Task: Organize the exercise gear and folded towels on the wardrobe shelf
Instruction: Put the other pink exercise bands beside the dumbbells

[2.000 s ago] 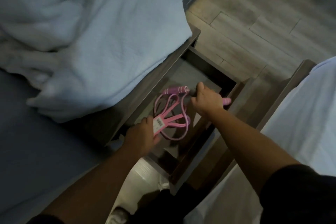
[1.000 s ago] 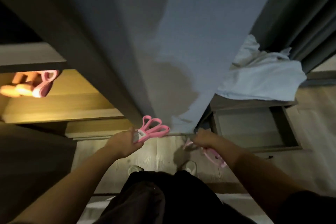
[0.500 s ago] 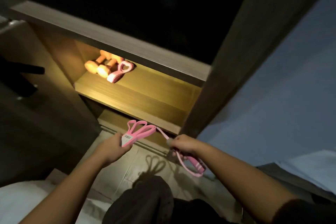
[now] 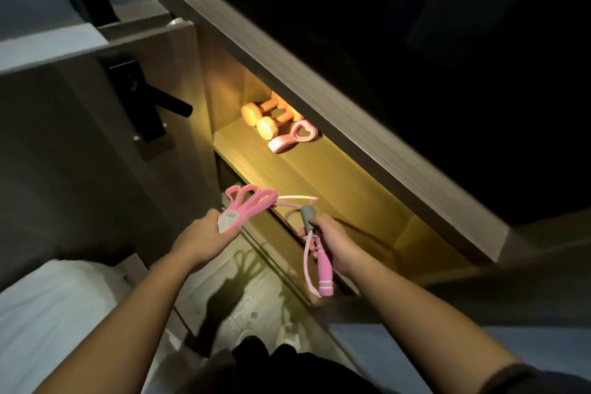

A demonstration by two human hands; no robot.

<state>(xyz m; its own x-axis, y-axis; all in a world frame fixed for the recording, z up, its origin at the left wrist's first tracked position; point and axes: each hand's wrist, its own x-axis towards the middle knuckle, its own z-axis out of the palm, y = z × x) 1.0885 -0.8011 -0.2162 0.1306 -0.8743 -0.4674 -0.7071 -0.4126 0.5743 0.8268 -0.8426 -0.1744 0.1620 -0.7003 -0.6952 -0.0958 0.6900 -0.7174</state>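
My left hand (image 4: 204, 238) grips a bundle of pink resistance bands (image 4: 244, 206) with a white label, held just in front of the lit wardrobe shelf (image 4: 335, 182). My right hand (image 4: 334, 241) grips a pink jump rope (image 4: 323, 269); one grey-tipped handle sticks up from my fist and a pink handle hangs below. The rope's cord runs between both hands. On the shelf's left end lie two orange dumbbells (image 4: 265, 120) and a pink band (image 4: 292, 137) beside them.
A thick wooden board (image 4: 351, 125) overhangs the shelf; above it the wardrobe is dark. A door with a black lever handle (image 4: 150, 99) stands to the left. A white bed corner (image 4: 41, 307) is at lower left, pale floor (image 4: 249, 301) below my hands.
I took the bands and jump rope out of the bedside drawer and turned to the wardrobe. Both hands have risen closer to the lit shelf, and a rope handle now points upward.
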